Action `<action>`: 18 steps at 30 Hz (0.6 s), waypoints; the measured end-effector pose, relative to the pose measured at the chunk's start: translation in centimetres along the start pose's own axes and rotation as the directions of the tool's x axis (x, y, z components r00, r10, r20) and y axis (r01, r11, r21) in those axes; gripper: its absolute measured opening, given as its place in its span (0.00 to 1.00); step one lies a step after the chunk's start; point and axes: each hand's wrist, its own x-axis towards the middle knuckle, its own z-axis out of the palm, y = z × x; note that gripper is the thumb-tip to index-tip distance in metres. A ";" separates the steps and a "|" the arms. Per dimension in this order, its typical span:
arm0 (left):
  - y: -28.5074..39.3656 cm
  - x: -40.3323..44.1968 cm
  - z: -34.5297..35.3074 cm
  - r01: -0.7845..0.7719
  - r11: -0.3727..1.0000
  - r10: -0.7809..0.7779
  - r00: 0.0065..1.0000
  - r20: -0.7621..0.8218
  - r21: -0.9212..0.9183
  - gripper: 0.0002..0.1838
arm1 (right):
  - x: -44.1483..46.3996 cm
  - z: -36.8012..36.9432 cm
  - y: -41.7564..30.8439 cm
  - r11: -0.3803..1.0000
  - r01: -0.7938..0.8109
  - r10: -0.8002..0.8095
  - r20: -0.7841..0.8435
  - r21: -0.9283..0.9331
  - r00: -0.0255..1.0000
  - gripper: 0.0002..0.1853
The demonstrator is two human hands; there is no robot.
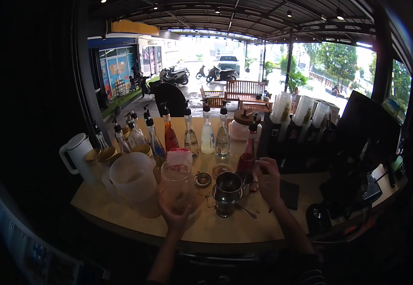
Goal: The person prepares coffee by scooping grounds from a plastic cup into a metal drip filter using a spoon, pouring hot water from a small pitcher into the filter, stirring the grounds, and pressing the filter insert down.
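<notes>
My left hand (173, 217) is wrapped round the lower part of a clear plastic jar (177, 180) at the counter's middle. Raised beside the red syrup bottle (246, 160), my right hand (268, 180) has its fingers curled together; whatever they may hold is not clear. Between the hands, a metal coffee drip filter (228, 183) sits on a glass mug (224, 208). A small round metal piece (202, 179) lies behind it to the left. A spoon (248, 212) rests on the counter to the mug's right. The large frosted pitcher (133, 178) stands left of the jar.
Several pump bottles (207, 135) line the counter's back, with a lidded jar (238, 129) among them. A white jug (76, 154) and brownish cups (107, 155) stand left. Stacked plastic cups (281, 108) and a dark monitor (358, 118) are right. The counter's front edge (206, 244) is near me.
</notes>
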 end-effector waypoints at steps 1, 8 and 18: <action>-0.6 -0.8 -0.2 -0.127 0.984 0.131 0.991 -0.020 0.125 0.51 | -1.2 -0.6 2.3 1.000 0.005 -0.005 -0.002 0.001 1.000 0.13; 4.1 -1.1 3.4 -0.472 0.861 0.401 0.859 0.317 0.189 0.46 | -7.5 -0.1 10.9 0.962 -0.269 0.270 0.024 -0.046 0.962 0.15; 8.4 1.9 8.8 -0.127 0.988 0.151 0.857 0.492 -0.083 0.54 | -9.5 1.6 11.0 0.902 -0.358 0.351 0.074 0.241 0.934 0.09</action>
